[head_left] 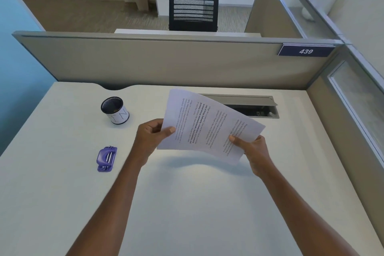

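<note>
Head view: both hands held printed sheets (207, 124) up off the white desk (187, 203), around frame centre, slightly toward 1 o'clock. Left hand (150, 137) pinched the left edge, thumb on top and fingers curled behind. Right hand (252, 149) pinched the lower right corner, thumb on the printed face and fingers under. The paper was tilted, text running sideways, its shadow on the desk below.

Purple hole punch (107, 159) lay flat on the desk at 9 o'clock from the hands, apart from them. Black mesh cup (115, 110) with a white label stood upright at 10 o'clock. Open cable tray (249, 106) sat at 1 o'clock, partly behind the paper. Partition sign (305, 51) read 439 at 2 o'clock. Black chair (193, 7) was past the partition at 12 o'clock.
</note>
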`<state>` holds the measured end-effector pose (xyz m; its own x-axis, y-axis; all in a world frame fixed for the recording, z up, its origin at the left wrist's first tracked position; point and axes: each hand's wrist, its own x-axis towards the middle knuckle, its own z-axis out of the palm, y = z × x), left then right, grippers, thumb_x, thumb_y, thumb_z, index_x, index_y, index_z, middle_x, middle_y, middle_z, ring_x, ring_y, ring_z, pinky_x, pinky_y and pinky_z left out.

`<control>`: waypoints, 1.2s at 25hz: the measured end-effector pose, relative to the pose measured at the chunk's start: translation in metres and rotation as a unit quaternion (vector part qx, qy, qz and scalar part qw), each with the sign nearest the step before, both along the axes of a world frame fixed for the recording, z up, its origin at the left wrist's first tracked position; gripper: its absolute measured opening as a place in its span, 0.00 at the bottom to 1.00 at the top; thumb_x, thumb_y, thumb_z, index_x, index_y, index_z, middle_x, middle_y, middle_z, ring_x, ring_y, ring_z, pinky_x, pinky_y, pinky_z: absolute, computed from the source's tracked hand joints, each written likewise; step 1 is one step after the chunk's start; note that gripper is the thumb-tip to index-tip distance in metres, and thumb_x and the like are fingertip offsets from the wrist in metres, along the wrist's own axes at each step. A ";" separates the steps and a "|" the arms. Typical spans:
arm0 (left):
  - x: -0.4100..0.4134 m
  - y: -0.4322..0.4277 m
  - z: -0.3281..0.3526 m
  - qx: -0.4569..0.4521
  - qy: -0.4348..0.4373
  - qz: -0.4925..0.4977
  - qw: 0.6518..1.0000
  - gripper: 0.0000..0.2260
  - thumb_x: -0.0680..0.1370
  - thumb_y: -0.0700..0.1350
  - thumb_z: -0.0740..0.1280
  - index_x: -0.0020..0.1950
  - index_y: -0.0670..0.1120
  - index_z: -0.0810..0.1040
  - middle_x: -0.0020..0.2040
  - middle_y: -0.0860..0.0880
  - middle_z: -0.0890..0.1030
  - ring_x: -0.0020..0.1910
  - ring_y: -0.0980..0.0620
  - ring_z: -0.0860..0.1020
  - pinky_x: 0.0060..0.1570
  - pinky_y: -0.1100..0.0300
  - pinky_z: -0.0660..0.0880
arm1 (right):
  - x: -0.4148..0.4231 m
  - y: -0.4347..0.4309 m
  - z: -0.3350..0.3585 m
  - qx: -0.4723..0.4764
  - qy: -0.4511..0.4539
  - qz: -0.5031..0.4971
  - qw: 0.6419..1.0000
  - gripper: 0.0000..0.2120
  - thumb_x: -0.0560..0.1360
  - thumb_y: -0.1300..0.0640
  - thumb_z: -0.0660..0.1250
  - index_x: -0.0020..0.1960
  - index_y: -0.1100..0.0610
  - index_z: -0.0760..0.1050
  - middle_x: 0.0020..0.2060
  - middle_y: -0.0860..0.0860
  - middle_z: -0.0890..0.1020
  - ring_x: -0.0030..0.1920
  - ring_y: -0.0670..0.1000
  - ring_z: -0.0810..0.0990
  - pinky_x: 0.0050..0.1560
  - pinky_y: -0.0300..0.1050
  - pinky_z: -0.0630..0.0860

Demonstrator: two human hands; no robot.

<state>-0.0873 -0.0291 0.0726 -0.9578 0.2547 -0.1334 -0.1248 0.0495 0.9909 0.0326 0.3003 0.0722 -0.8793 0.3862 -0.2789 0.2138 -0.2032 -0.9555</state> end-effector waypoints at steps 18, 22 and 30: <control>0.038 0.029 -0.045 -0.013 -0.100 0.058 0.993 0.20 0.68 0.52 0.85 0.58 0.50 0.90 0.53 0.51 0.92 0.50 0.44 0.91 0.47 0.52 0.89 | 0.008 -0.015 -0.039 0.046 -0.040 0.029 0.998 0.12 0.76 0.63 0.81 0.56 0.50 0.87 0.49 0.47 0.92 0.49 0.56 0.91 0.47 0.46 0.89; 0.033 0.030 -0.043 0.017 -0.074 0.073 0.994 0.20 0.69 0.50 0.86 0.59 0.49 0.90 0.55 0.49 0.92 0.51 0.45 0.91 0.50 0.52 0.89 | 0.006 -0.013 -0.033 0.044 -0.013 0.019 0.999 0.15 0.76 0.64 0.81 0.52 0.44 0.90 0.50 0.47 0.92 0.51 0.52 0.91 0.50 0.45 0.89; 0.049 0.025 -0.057 0.042 -0.079 0.083 0.993 0.13 0.71 0.42 0.86 0.54 0.50 0.92 0.54 0.47 0.92 0.52 0.45 0.91 0.47 0.57 0.88 | 0.015 -0.016 -0.045 0.038 -0.016 0.028 0.999 0.14 0.75 0.66 0.81 0.52 0.47 0.91 0.51 0.49 0.92 0.50 0.51 0.91 0.46 0.39 0.86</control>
